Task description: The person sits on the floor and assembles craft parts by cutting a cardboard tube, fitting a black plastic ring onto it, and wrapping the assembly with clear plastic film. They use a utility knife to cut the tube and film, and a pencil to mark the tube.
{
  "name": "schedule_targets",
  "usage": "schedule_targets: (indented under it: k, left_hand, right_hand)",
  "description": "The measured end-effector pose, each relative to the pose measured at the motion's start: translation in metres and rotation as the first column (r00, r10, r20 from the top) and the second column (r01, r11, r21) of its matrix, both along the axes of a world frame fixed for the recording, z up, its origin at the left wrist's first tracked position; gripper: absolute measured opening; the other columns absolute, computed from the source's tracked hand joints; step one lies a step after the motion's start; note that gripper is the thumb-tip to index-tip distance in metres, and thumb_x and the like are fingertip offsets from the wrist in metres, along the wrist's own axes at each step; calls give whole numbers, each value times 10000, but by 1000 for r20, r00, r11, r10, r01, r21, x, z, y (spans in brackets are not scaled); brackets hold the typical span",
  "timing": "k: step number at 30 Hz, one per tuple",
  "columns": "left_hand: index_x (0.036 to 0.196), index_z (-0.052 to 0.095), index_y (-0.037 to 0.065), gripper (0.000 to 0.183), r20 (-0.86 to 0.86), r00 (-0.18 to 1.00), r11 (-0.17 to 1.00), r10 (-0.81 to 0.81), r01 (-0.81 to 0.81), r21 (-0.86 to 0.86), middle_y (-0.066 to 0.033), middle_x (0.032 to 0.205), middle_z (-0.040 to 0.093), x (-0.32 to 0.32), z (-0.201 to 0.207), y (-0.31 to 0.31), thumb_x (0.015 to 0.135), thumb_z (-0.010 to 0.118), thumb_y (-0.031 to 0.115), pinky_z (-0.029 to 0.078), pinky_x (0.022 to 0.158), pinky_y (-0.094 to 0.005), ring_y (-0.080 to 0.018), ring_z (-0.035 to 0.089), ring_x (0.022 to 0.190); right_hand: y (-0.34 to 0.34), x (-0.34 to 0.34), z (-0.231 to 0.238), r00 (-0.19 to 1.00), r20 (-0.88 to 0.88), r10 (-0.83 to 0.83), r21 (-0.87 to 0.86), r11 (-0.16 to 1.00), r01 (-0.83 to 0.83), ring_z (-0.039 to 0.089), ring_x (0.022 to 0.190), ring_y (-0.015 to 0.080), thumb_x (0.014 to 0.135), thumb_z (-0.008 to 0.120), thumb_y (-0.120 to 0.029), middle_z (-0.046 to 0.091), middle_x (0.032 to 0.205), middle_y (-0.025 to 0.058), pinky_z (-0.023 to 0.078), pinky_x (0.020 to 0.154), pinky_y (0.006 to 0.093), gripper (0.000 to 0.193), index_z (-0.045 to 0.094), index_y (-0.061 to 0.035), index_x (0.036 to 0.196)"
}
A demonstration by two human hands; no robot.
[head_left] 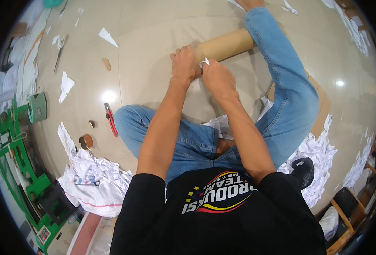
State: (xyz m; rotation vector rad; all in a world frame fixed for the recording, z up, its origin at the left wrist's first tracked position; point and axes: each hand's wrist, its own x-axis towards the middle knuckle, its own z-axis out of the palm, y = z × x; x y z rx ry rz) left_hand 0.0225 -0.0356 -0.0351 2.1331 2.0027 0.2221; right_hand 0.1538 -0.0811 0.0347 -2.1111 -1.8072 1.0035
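A long brown cardboard tube (227, 44) lies slantwise on the tiled floor in front of me, its far end passing beneath my raised right leg. My left hand (183, 64) is closed over the tube's near end, fingers curled around it. Just right of it, my right hand (219, 79) pinches a small white scrap (204, 63) against the tube; whether it is cloth or paper I cannot tell. The tube's near rim is mostly hidden by both hands.
A red utility knife (111, 121) lies left of my knee, near a brown tape roll (86, 141). Scissors (59, 53) and white scraps (108, 37) lie farther left. White cloth heaps (95, 178) flank me. A green machine (20, 170) stands at left.
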Motion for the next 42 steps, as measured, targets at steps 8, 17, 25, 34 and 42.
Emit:
schedule_targets:
  k: [8, 17, 25, 34, 42]
  left_hand:
    - [1061, 652, 46, 506, -64, 998, 991, -24, 16, -131, -134, 1055, 700, -11, 24, 32, 661, 897, 235, 477, 900, -492, -337, 682, 1038]
    - [1058, 648, 59, 514, -61, 997, 998, -42, 39, -46, -118, 1054, 707, 0, 16, 32, 669, 915, 264, 477, 904, -486, -332, 685, 1026]
    - [1047, 642, 49, 458, -43, 999, 998, -20, 23, 65, -141, 1058, 702, -9, 0, 26, 696, 869, 237, 469, 920, -488, -352, 678, 1028]
    - [989, 641, 47, 383, 17, 998, 992, -54, 52, 117, -147, 996, 689, -3, -5, 16, 689, 832, 188, 442, 845, -487, -357, 664, 948]
    - [974, 642, 56, 407, -10, 999, 998, -41, 41, 42, -132, 976, 693, -12, 8, 30, 632, 845, 143, 433, 843, -478, -347, 667, 911]
  right_hand:
    - [-64, 25, 47, 999, -4, -45, -107, 993, 44, 687, 1000, 562, 1070, 495, -330, 735, 1021, 337, 523, 917, 632, 398, 701, 4, 1137]
    - [-3, 3, 10, 995, -57, -83, -12, 996, 83, 670, 1042, 571, 1066, 490, -313, 731, 1052, 340, 519, 938, 616, 392, 687, 17, 1141]
    - [-7, 1, 11, 991, -132, -21, 69, 997, 30, 685, 1062, 553, 1075, 471, -330, 739, 1065, 335, 518, 959, 617, 418, 703, 13, 1125]
    - [-5, 11, 15, 1000, 3, -10, -39, 999, 10, 697, 1050, 540, 1075, 493, -340, 747, 1087, 319, 528, 964, 609, 411, 718, -4, 1140]
    - [-58, 19, 47, 997, -11, -75, -122, 990, 73, 684, 1040, 553, 1070, 504, -329, 741, 1023, 329, 525, 948, 610, 394, 712, -2, 1142]
